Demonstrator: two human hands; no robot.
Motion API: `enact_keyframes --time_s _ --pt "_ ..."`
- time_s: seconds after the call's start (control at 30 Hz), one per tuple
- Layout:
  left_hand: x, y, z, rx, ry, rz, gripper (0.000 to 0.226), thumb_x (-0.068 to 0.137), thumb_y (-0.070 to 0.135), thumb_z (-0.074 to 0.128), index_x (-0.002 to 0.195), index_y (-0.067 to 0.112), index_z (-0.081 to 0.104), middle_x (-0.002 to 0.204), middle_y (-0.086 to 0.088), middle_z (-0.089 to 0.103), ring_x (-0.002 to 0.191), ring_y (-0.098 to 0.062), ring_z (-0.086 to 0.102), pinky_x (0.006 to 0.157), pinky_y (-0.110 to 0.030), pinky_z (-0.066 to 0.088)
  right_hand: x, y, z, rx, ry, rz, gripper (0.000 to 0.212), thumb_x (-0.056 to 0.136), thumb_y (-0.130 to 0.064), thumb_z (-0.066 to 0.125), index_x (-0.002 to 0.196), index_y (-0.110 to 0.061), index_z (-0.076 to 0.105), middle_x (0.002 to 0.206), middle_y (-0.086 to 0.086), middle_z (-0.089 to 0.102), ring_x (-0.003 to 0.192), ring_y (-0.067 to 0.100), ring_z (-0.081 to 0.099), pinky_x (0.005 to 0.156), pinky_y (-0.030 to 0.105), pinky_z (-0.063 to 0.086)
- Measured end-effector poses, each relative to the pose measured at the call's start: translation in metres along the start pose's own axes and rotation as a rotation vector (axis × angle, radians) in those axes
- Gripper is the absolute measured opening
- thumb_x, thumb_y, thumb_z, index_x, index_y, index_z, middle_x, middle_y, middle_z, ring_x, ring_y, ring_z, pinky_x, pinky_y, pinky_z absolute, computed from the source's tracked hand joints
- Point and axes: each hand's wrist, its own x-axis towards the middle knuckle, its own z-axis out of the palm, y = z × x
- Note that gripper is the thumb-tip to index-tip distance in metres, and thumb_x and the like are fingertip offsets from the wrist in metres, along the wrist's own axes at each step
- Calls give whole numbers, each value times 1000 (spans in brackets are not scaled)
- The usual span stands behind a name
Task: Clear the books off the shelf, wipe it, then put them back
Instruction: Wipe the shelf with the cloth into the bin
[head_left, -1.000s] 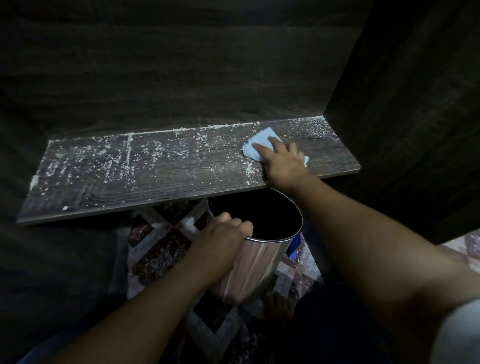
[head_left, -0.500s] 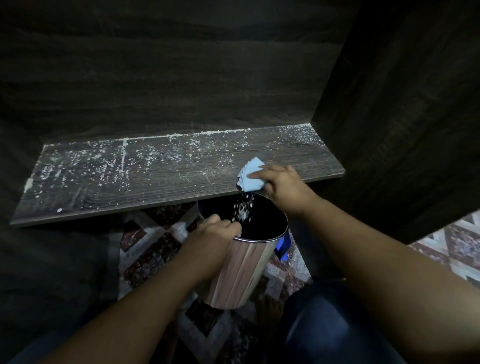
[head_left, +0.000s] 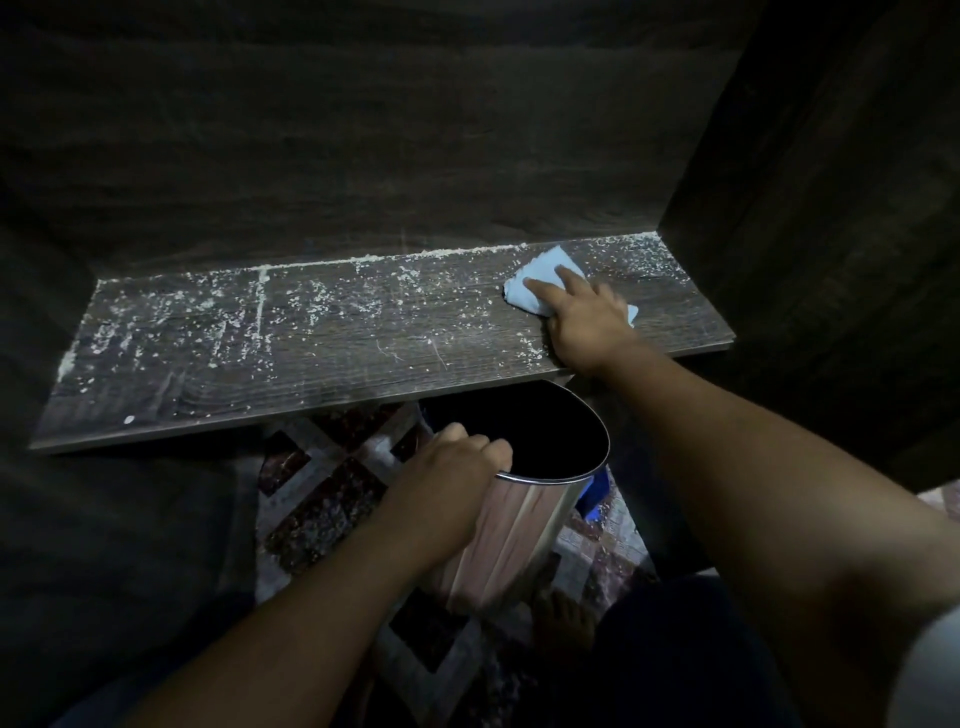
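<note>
home: dark wood shelf alcove, patterned rug on floor.

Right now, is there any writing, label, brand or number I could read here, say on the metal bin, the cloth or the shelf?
None: no word, label, number or sign shows anywhere in this view.
The metal bin has a bare shiny wall, the blue cloth is plain, the shelf carries only white crumbs, and the rug shows only shapes.
</note>
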Motion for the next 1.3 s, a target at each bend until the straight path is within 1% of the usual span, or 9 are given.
enact_keyframes --time_s 0.23,0.37,0.47,0.6,0.77,0.83,1.03,1.2,1.3 --pt "-2 6 -4 27 22 1 31 75 -1 55 91 24 46 89 8 52 92 -13 43 61 -29 23 -52 4 3 11 2 -250 53 94 -17 45 144 -37 40 157 5 27 127 37 36 104 42 28" --pt "-4 6 -5 49 41 41 34 68 -4 60 82 23 46 80 8 52 84 -15 48 54 -27 14 -75 10 -4 111 -46 -344 53 89 -17 37 139 -33 49 150 7 41 131 34 39 104 49 34" --pt "-3 6 -4 47 32 28 32 71 -3 58 85 24 47 82 9 52 86 -13 45 54 -26 16 -64 18 -20 153 18 -328 55 87 -17 37 140 -29 48 148 10 42 133 34 39 107 51 31" --pt "1 2 1 30 16 -1 37 75 1 59 83 30 37 80 11 47 85 -11 41 58 -26 24 -21 23 -38 82 130 -150 53 95 -12 43 144 -34 40 155 6 30 134 37 32 110 45 21" --pt "4 7 -4 40 7 -50 29 82 7 54 96 30 44 92 10 51 95 -13 42 66 -27 20 8 13 -12 -60 -3 3 56 96 -28 43 148 -38 27 159 9 17 136 43 22 111 51 16" --pt "4 11 -9 55 -5 -72 28 83 6 51 100 28 45 97 8 51 99 -14 41 66 -28 16 3 6 0 -86 40 34 56 94 -31 44 147 -40 28 158 7 18 131 43 26 108 50 19" --pt "3 24 -21 118 -54 -80 35 83 1 45 109 24 47 103 6 52 104 -16 41 63 -33 5 -25 8 2 -91 73 -145 54 94 -27 45 145 -39 34 156 5 24 124 38 33 99 44 27" --pt "0 29 -22 126 -66 -19 32 80 2 48 104 24 46 103 5 53 105 -19 44 73 -32 23 -64 11 4 -79 36 -295 58 88 -23 45 144 -36 38 154 5 29 121 35 36 97 44 31" --pt "-3 30 -21 109 -59 14 37 75 -1 48 103 23 48 101 3 55 102 -21 47 78 -31 32 -70 15 -4 -10 20 -339 55 88 -14 51 139 -32 46 148 6 39 123 34 40 101 45 35"
